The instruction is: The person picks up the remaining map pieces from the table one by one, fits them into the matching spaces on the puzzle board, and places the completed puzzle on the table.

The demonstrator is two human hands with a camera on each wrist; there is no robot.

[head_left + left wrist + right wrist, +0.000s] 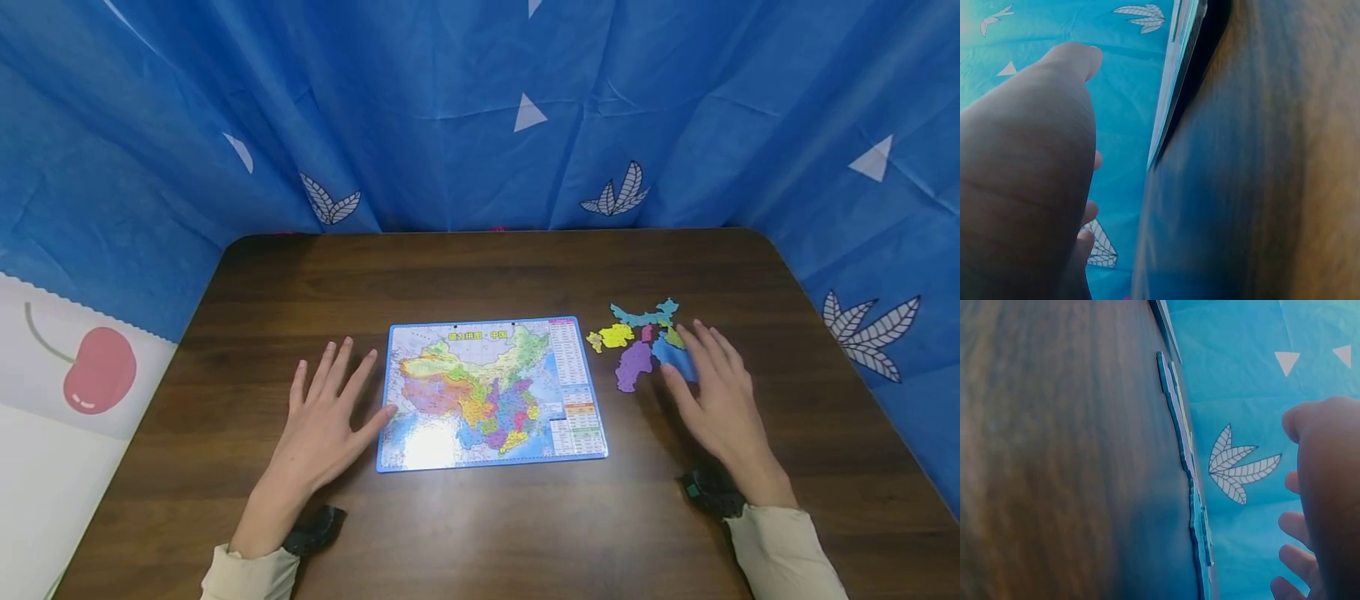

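A map puzzle board with a blue rim lies flat on the table, the map of China on it in many colours. Beside its left edge is my left hand, fingers straight and spread, holding nothing; its thumb overlaps the board's edge in the head view. Right of the board lie loose puzzle pieces: a teal one, a yellow one, a purple one, a blue one and some smaller ones. My right hand, spread and holding nothing, partly covers the blue piece.
The brown wooden table has rounded far corners. Behind it hangs a blue curtain with white triangles and leaf prints. A pale cloth with a cherry print hangs at the left. Each wrist wears a black camera strap.
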